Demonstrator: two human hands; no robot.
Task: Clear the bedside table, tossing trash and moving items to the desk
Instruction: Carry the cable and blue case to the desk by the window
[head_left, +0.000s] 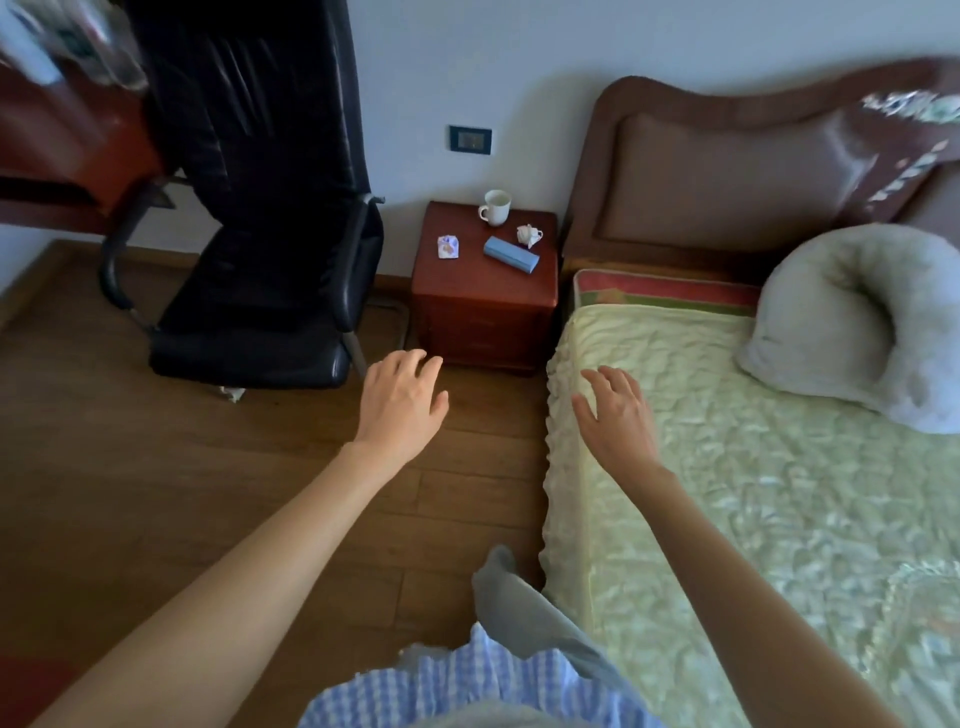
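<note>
Past both hands, the bedside table (485, 291) holds a hard mug (495, 207) to lift by its handle and soft paper trash (529, 235). Left hand (400, 402) and right hand (615, 415) are spread, empty.

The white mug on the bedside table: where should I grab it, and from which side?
Take the white mug by its handle, which juts left toward the chair. The left hand, open and empty, probably suits best, coming from the mug's left.
</note>
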